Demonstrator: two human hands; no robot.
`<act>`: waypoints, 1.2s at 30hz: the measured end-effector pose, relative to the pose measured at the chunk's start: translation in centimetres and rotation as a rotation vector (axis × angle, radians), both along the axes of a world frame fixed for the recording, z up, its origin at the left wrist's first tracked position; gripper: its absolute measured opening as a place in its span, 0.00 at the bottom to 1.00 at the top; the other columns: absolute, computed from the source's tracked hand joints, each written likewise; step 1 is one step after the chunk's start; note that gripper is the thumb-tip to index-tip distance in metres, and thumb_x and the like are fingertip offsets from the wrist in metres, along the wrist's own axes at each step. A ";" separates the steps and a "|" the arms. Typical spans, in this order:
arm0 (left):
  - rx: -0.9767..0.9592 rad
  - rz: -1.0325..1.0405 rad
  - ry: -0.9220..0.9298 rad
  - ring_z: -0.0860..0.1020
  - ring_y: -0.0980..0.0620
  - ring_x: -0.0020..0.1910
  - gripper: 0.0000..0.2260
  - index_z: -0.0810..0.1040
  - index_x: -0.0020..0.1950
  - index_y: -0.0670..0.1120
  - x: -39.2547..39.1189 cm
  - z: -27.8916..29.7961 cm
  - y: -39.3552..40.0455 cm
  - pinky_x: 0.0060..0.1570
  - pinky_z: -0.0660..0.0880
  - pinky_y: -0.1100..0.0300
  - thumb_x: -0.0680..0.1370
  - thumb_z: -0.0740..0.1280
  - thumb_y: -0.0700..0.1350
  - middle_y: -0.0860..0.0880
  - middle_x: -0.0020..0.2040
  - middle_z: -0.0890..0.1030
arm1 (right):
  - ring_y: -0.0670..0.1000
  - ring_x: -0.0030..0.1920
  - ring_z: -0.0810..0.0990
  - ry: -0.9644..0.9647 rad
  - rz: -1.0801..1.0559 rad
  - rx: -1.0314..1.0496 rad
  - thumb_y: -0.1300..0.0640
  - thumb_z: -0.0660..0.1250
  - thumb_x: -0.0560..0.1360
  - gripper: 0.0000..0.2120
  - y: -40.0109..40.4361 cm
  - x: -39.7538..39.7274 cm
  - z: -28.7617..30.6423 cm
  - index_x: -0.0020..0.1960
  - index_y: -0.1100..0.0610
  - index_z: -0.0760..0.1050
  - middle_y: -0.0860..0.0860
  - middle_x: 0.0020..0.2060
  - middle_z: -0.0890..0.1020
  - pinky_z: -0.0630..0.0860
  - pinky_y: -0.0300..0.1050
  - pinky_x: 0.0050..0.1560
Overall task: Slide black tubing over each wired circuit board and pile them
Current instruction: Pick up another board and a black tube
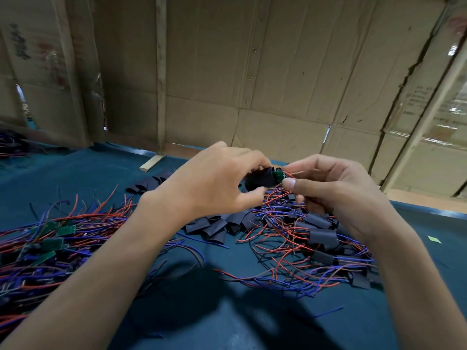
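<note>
**Sleeve halfway on, board end showing**

Forearms cross the near desk (227, 311) edge. Left hand (214, 183) pinches the black tubing (260, 181) at 12 o'clock; right hand (336, 190) fingers pinch the green circuit board (278, 176) entering it. Risk: board corners may snag the tube mouth, or trailing wires may hook the sleeved pile (318, 238) at 3 o'clock. Bare boards (50, 238) crowd 9 o'clock; open cloth lies toward 6.
</note>
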State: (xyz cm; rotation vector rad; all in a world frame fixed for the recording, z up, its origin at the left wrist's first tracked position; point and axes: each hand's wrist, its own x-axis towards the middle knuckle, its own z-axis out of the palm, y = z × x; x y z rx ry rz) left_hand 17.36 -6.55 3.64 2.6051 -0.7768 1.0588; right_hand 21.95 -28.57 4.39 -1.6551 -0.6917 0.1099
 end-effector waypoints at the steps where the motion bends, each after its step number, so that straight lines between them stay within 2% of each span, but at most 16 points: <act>1: 0.017 0.013 0.001 0.81 0.50 0.48 0.16 0.81 0.59 0.48 0.0 0.0 0.0 0.50 0.72 0.51 0.75 0.67 0.52 0.54 0.48 0.83 | 0.45 0.28 0.75 -0.007 -0.009 0.000 0.51 0.80 0.59 0.16 0.0 0.0 0.0 0.46 0.54 0.86 0.53 0.35 0.84 0.65 0.36 0.23; 5: 0.046 0.053 -0.009 0.81 0.51 0.47 0.14 0.80 0.61 0.51 0.1 -0.2 -0.1 0.54 0.69 0.49 0.77 0.67 0.52 0.54 0.47 0.83 | 0.43 0.28 0.74 -0.030 -0.039 -0.014 0.51 0.80 0.60 0.18 0.1 0.1 -0.1 0.47 0.56 0.87 0.53 0.35 0.83 0.65 0.35 0.23; 12: 0.044 0.035 -0.035 0.82 0.49 0.46 0.15 0.82 0.58 0.48 0.0 -0.3 -0.4 0.52 0.71 0.45 0.75 0.66 0.50 0.52 0.45 0.84 | 0.45 0.30 0.75 -0.002 -0.083 -0.040 0.55 0.80 0.64 0.11 0.6 -0.1 -0.2 0.46 0.53 0.86 0.52 0.35 0.85 0.65 0.35 0.23; 15: 0.043 0.026 -0.014 0.82 0.48 0.47 0.15 0.83 0.59 0.48 0.0 -0.4 -0.5 0.51 0.71 0.45 0.75 0.65 0.50 0.51 0.46 0.84 | 0.45 0.29 0.76 -0.022 -0.127 -0.039 0.51 0.81 0.59 0.14 0.8 -0.1 -0.1 0.43 0.54 0.86 0.53 0.34 0.85 0.66 0.35 0.22; 20: 0.017 0.009 -0.017 0.83 0.47 0.47 0.15 0.83 0.59 0.47 0.0 -0.7 -0.5 0.50 0.71 0.45 0.75 0.67 0.49 0.50 0.47 0.85 | 0.47 0.29 0.74 -0.054 -0.170 -0.059 0.50 0.81 0.64 0.09 0.4 0.2 -0.2 0.43 0.51 0.88 0.55 0.31 0.82 0.64 0.37 0.24; 24: 0.007 -0.012 -0.058 0.82 0.46 0.44 0.13 0.84 0.57 0.45 0.1 -0.9 -0.6 0.48 0.72 0.44 0.75 0.69 0.47 0.49 0.45 0.85 | 0.45 0.25 0.74 0.106 -0.107 -0.015 0.50 0.80 0.59 0.16 0.4 0.4 -0.3 0.42 0.57 0.86 0.55 0.30 0.80 0.60 0.35 0.20; 26: 0.001 -0.041 -0.083 0.81 0.47 0.42 0.12 0.84 0.56 0.44 0.1 -0.9 -0.5 0.47 0.72 0.45 0.75 0.69 0.46 0.50 0.43 0.84 | 0.46 0.27 0.76 0.266 -0.039 0.013 0.53 0.80 0.57 0.17 0.5 0.4 -0.2 0.43 0.59 0.84 0.55 0.34 0.82 0.58 0.34 0.19; 29: -0.018 -0.090 -0.113 0.81 0.47 0.42 0.11 0.84 0.55 0.43 0.2 -1.0 -0.5 0.45 0.73 0.46 0.75 0.70 0.45 0.50 0.44 0.84 | 0.47 0.32 0.83 0.412 0.041 0.043 0.56 0.77 0.61 0.18 0.5 0.4 -0.1 0.47 0.60 0.79 0.55 0.38 0.83 0.58 0.33 0.16; 32: -0.044 -0.117 -0.116 0.81 0.46 0.42 0.12 0.84 0.55 0.41 0.2 -1.1 -0.4 0.45 0.76 0.48 0.73 0.72 0.43 0.49 0.44 0.84 | 0.49 0.36 0.86 0.417 0.051 0.090 0.60 0.74 0.64 0.14 0.8 0.1 0.0 0.47 0.63 0.78 0.56 0.37 0.84 0.58 0.33 0.15; 36: -0.064 -0.121 -0.050 0.81 0.48 0.45 0.16 0.82 0.60 0.42 0.2 -1.0 0.0 0.49 0.77 0.52 0.74 0.71 0.47 0.49 0.47 0.84 | 0.53 0.40 0.88 0.354 -0.013 0.130 0.62 0.77 0.59 0.20 1.2 0.0 -0.3 0.50 0.65 0.78 0.57 0.36 0.85 0.58 0.33 0.15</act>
